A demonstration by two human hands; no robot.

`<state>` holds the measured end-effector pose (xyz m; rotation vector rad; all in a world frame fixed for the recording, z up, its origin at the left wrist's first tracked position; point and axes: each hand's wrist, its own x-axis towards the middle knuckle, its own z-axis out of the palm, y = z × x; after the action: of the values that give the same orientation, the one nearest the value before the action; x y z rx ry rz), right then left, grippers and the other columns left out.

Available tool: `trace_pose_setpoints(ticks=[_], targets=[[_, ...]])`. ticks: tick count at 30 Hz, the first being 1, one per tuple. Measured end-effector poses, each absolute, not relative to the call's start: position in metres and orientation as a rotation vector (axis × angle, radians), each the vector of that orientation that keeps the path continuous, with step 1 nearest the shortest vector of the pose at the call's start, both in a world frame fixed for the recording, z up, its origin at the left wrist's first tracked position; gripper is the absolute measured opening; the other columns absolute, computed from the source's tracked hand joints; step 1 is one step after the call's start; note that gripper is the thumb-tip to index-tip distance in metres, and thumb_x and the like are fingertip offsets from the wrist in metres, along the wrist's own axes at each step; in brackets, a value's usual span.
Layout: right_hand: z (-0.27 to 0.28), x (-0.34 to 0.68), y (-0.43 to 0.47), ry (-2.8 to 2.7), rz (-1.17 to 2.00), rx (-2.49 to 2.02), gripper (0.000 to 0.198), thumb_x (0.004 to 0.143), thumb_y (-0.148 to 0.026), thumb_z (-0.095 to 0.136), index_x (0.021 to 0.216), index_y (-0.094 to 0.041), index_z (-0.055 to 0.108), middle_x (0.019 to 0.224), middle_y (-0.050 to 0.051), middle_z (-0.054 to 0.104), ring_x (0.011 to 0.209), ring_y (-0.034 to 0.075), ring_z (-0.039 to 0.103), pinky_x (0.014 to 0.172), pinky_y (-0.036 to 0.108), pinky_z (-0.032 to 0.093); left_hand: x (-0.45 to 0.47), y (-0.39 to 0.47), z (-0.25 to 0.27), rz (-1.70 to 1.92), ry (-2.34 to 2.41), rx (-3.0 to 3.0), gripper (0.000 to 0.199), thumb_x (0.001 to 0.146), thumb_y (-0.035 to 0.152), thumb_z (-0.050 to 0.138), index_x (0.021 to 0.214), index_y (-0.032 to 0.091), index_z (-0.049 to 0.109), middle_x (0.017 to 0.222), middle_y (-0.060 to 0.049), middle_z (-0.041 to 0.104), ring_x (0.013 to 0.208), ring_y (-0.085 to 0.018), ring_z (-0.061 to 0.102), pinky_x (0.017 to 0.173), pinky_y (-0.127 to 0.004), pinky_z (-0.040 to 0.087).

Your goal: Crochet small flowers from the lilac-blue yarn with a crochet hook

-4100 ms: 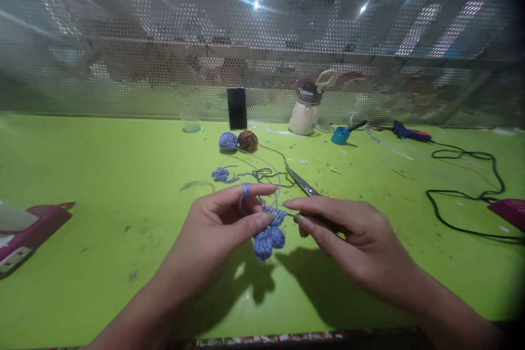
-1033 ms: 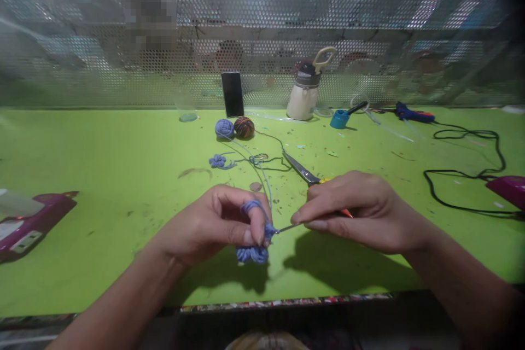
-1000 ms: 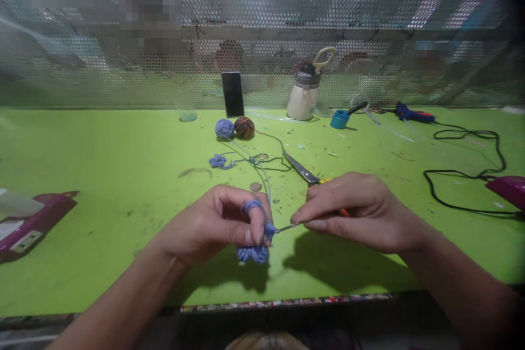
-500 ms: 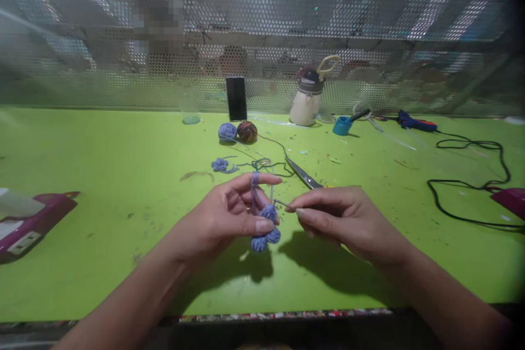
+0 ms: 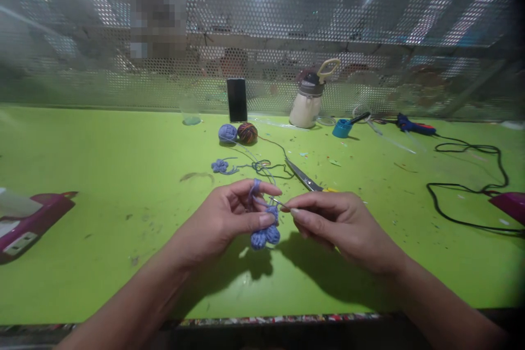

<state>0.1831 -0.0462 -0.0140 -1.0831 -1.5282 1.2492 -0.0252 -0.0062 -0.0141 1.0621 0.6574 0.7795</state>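
Pinched between thumb and fingers of my left hand (image 5: 229, 210) is a blue-purple crochet flower (image 5: 266, 236) with several puffy petals. The same yarn (image 5: 256, 183) is looped round my left index finger. My right hand (image 5: 332, 221) grips a thin metal crochet hook (image 5: 279, 203), its tip at the top of the flower among the yarn strands. Beyond my hands lie a blue-purple yarn ball (image 5: 227, 133), a dark multicoloured yarn ball (image 5: 247, 133) and a small finished-looking crochet flower (image 5: 220, 165) with loose tails.
Scissors (image 5: 303, 175) lie just past my right hand. Farther back stand a phone (image 5: 237, 100), a bottle (image 5: 306, 104), a clear cup (image 5: 191, 115) and a blue pot (image 5: 342, 128). A glue gun (image 5: 414, 124) and black cord (image 5: 430, 197) are rightward; a magenta power strip (image 5: 41, 219) sits left.
The hook tip has moved slightly left and up, now over the yarn near my left index finger. That finger has dipped a little, and the yarn on it slants toward the hook.
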Motion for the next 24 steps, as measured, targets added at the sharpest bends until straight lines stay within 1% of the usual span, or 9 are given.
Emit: trace_pose_setpoints(ticks=[2,5,9,13,16,20,24], targets=[[-0.0156,0.1825,-0.0456,-1.499,1.238,-1.081,0.018,0.085,-0.027,0.069,0.091,-0.011,0.074,0.056,-0.002,0.053,0.048,0.007,0.040,0.039,0.019,0.027,-0.0254,-0.0061,-0.0146,0.778,0.660,1.073,0.031,0.070,0.015,0.084,0.099,0.020,0.074,0.073,0.003,0.064,0.065,-0.007,0.060,0.059,-0.016,0.046],[-0.0200,0.1833,-0.0442,-1.431,1.325,-1.076,0.019,0.085,-0.031,0.070,0.092,-0.013,0.075,0.056,-0.003,0.052,0.047,0.007,0.039,0.039,0.019,0.025,-0.0253,-0.0063,-0.0146,0.785,0.670,1.083,0.029,0.071,0.015,0.083,0.099,0.020,0.074,0.071,0.003,0.063,0.062,-0.006,0.058,0.057,-0.016,0.045],[-0.0239,0.1853,-0.0433,-1.407,1.410,-1.071,0.020,0.087,-0.033,0.070,0.095,-0.016,0.074,0.057,-0.003,0.054,0.044,0.006,0.037,0.038,0.018,0.023,-0.0246,-0.0067,-0.0150,0.831,0.696,1.145,0.030,0.074,0.015,0.081,0.102,0.020,0.073,0.073,0.002,0.064,0.065,-0.006,0.058,0.059,-0.015,0.047],[-0.0231,0.1869,-0.0439,-1.486,1.335,-1.076,0.015,0.088,-0.029,0.068,0.093,-0.016,0.074,0.058,-0.003,0.053,0.048,0.006,0.041,0.041,0.019,0.026,-0.0233,-0.0077,-0.0161,0.925,0.713,1.229,0.037,0.074,0.015,0.082,0.107,0.025,0.072,0.082,0.003,0.065,0.072,-0.007,0.060,0.065,-0.016,0.050],[-0.0221,0.1872,-0.0440,-1.529,1.274,-1.096,0.014,0.088,-0.026,0.067,0.092,-0.015,0.074,0.057,-0.004,0.052,0.049,0.007,0.041,0.041,0.019,0.027,-0.0221,-0.0093,-0.0148,0.962,0.733,1.255,0.043,0.074,0.014,0.081,0.113,0.027,0.070,0.083,0.004,0.064,0.070,-0.007,0.059,0.065,-0.017,0.051],[-0.0222,0.1861,-0.0428,-1.555,1.254,-1.117,0.016,0.088,-0.027,0.066,0.093,-0.014,0.073,0.057,-0.003,0.052,0.048,0.006,0.039,0.041,0.020,0.025,-0.0204,-0.0119,-0.0103,0.970,0.754,1.289,0.063,0.073,0.013,0.080,0.131,0.026,0.058,0.075,0.005,0.060,0.067,-0.009,0.057,0.062,-0.019,0.051],[-0.0226,0.1844,-0.0426,-1.548,1.293,-1.148,0.020,0.088,-0.029,0.065,0.096,-0.013,0.073,0.058,-0.003,0.053,0.045,0.006,0.038,0.040,0.020,0.026,-0.0187,-0.0149,-0.0090,0.963,0.809,1.383,0.080,0.077,0.013,0.075,0.146,0.027,0.040,0.073,0.005,0.060,0.065,-0.011,0.056,0.061,-0.023,0.049]])
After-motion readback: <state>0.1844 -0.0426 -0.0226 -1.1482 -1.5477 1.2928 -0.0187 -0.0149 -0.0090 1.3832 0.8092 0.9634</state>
